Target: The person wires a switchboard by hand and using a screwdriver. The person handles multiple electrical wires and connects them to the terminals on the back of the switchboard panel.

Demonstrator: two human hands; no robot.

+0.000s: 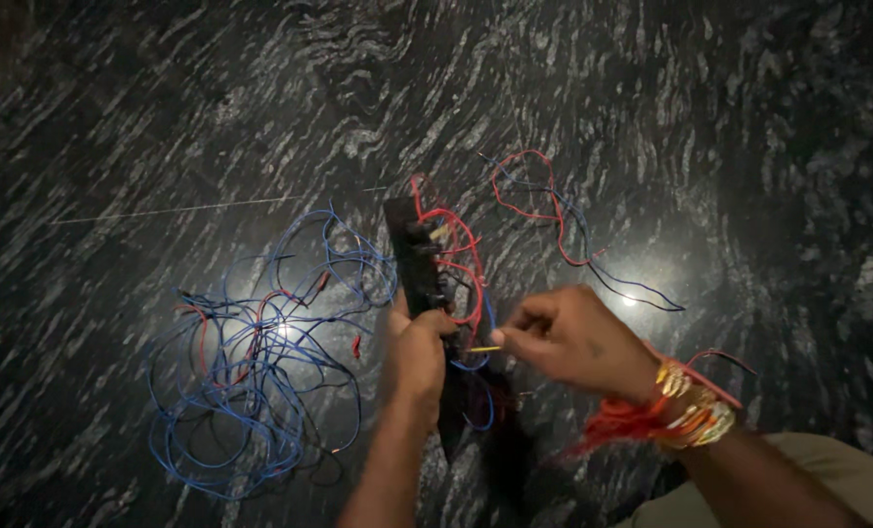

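Dark, white-veined polished stone worktop (pixel 163 117) carries a tangle of blue and red wires (pixel 251 372). Left hand (pixel 419 354) grips a long black panel of sockets (pixel 422 269), held upright at centre; right hand (pixel 573 337) pinches a thin yellow wire end (pixel 482 349) beside it. Judging by this, wiring is underway, demanding fine aim at a terminal.

Left hand (pixel 419 354) clenched, right hand (pixel 571 339) pinching, forearms converging.
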